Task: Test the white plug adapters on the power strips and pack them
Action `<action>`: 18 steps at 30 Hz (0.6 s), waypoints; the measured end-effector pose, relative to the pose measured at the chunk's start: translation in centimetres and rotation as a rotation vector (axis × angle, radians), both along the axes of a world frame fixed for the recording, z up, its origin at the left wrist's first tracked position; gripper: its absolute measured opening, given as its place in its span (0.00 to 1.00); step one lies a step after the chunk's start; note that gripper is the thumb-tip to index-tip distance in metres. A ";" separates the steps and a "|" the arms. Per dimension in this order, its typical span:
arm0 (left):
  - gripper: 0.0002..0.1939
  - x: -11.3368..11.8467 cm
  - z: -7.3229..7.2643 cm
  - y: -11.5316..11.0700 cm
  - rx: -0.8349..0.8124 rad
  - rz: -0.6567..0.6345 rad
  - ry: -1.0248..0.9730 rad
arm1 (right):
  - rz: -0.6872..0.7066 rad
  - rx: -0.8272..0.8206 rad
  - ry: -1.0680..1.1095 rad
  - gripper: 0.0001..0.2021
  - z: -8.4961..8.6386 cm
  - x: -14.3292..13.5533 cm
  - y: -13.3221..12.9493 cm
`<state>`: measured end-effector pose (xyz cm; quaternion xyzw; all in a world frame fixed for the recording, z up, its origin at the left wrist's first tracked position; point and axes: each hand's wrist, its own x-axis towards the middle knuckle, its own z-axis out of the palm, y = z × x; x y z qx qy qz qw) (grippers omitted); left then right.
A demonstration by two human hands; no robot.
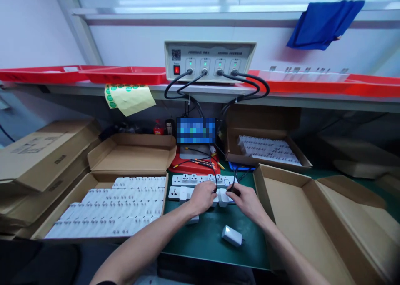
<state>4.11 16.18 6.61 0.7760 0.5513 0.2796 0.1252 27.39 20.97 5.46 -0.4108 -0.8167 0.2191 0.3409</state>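
Observation:
My left hand (203, 196) is closed around the end of a black cable (214, 174), above a white power strip (174, 193). To its right, my right hand (246, 198) pinches a second black cable (232, 184) between thumb and fingers. Between the two hands, a white charger (223, 198) sits in the front strip, and another charger (183, 194) is plugged in further left. My fingers hide the cable tips. One loose charger (231, 236) lies on the green mat (209, 239); a white piece (193, 220) shows partly beneath my left forearm.
On the left, an open carton (90, 177) holds rows of white chargers (109, 210). An open cardboard box (300, 197) stands right. Behind are a second power strip (178, 179), a small screen (196, 130) and a tester box (211, 62) with hanging cables. Red trays (125, 74) line the shelf.

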 end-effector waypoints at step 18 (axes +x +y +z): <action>0.12 -12.6 3.5 -4.8 -0.066 0.175 -0.271 | 0.272 -0.085 -0.068 0.09 1.7 -11.0 -1.2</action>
